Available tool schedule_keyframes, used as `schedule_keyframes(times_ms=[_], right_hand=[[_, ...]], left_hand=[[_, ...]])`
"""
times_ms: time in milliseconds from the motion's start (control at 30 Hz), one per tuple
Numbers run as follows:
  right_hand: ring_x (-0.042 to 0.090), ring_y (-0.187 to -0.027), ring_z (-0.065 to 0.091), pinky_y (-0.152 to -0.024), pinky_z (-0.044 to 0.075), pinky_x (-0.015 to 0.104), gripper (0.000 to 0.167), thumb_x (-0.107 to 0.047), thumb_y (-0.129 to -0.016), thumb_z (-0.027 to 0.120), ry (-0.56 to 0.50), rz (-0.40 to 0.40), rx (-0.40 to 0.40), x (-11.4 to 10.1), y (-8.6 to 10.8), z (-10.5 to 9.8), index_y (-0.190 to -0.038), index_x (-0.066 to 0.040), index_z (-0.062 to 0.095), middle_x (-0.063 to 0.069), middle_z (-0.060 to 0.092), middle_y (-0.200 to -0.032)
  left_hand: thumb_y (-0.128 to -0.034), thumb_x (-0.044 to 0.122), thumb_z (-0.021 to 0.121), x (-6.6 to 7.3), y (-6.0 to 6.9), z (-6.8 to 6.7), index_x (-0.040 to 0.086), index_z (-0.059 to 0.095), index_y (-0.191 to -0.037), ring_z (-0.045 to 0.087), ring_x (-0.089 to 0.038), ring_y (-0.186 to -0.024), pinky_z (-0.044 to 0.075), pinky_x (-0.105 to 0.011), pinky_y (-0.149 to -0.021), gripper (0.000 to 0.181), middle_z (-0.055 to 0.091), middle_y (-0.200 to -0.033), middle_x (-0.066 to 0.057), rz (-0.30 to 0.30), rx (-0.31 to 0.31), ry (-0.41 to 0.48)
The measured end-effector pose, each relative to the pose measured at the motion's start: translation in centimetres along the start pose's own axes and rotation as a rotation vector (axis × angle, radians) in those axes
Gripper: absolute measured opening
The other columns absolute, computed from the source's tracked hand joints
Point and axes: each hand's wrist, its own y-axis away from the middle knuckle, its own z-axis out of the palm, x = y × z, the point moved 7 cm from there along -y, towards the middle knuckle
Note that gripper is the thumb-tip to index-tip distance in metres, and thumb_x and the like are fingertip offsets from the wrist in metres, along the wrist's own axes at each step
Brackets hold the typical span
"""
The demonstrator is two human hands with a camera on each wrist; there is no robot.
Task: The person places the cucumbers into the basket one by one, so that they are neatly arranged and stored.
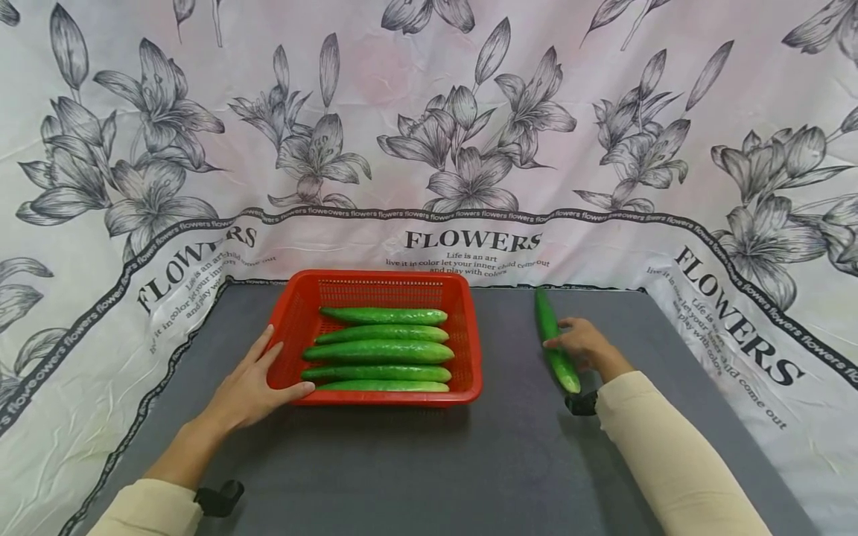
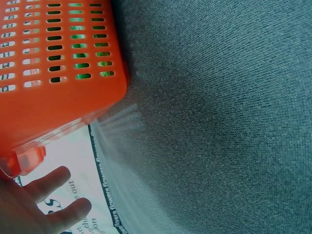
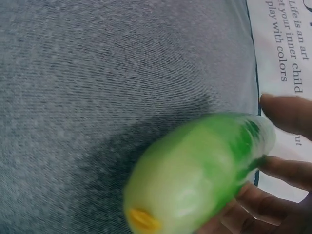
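Note:
A red plastic basket [image 1: 375, 398] stands left of the middle of the grey table, with several green cucumbers [image 1: 378, 351] lying side by side in it. My left hand [image 1: 249, 387] rests at the basket's left front corner, fingers spread and fairly straight, the thumb touching the rim. In the left wrist view, two fingers [image 2: 70, 214] reach past the slotted basket wall [image 2: 63, 97]. To the right of the basket, my right hand [image 1: 585, 345] holds a single cucumber [image 1: 548, 320] around its middle. Its pale end, with a yellow tip, faces the right wrist camera; the cucumber [image 3: 195, 170] partly hides the fingers.
Grey cloth covers the table [image 1: 402, 469]. A white floral sheet with printed lettering [image 1: 472, 240] hangs behind it and along both sides. A dark band [image 1: 220, 499] shows at the left wrist and another [image 1: 582, 403] at the right.

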Motion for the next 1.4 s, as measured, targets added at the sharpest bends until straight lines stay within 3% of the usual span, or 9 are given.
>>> schedule_keyframes(times_ms=[433, 767, 1033, 1400], right_hand=[[0.045, -0.107, 0.054, -0.071, 0.054, 0.05, 0.07, -0.014, -0.091, 0.066, -0.022, -0.042, 0.036, 0.2, 0.8, -0.4, -0.148, 0.003, 0.028, 0.036, 0.03, -0.139], [0.05, -0.118, 0.044, -0.076, 0.051, 0.055, 0.07, -0.012, -0.091, 0.067, -0.024, -0.086, 0.011, -0.3, 2.2, -1.1, -0.149, 0.001, 0.03, 0.036, 0.031, -0.141], [0.051, -0.12, 0.044, -0.085, 0.048, 0.058, 0.069, -0.007, -0.092, 0.065, -0.015, -0.175, -0.016, -2.1, 3.7, -1.9, -0.15, -0.002, 0.029, 0.034, 0.03, -0.145], [0.05, -0.117, 0.048, -0.088, 0.045, 0.059, 0.065, -0.004, -0.088, 0.068, 0.13, -0.281, 0.019, -5.4, 5.4, -2.7, -0.147, -0.004, 0.039, 0.033, 0.042, -0.138]], left_hand=[[-0.0783, 0.066, 0.065, 0.1, 0.0, 0.1, -0.002, 0.03, -0.149, 0.029, -0.045, -0.131, 0.033, -0.066, -0.095, 0.104, 0.007, -0.16, -0.012, -0.002, 0.006, 0.005], [-0.0784, 0.066, 0.065, 0.1, 0.1, 0.1, -0.003, 0.029, -0.149, 0.029, -0.045, -0.131, 0.034, -0.066, -0.095, 0.104, 0.007, -0.16, -0.013, -0.008, -0.001, 0.001], [-0.0782, 0.066, 0.064, 0.0, 0.0, 0.0, -0.003, 0.03, -0.149, 0.03, -0.045, -0.13, 0.035, -0.066, -0.094, 0.105, 0.007, -0.159, -0.013, -0.006, 0.0, -0.007], [-0.0781, 0.067, 0.064, 0.0, 0.0, 0.0, -0.002, 0.03, -0.149, 0.029, -0.045, -0.131, 0.035, -0.066, -0.094, 0.104, 0.007, -0.159, -0.014, -0.001, -0.005, -0.012]])
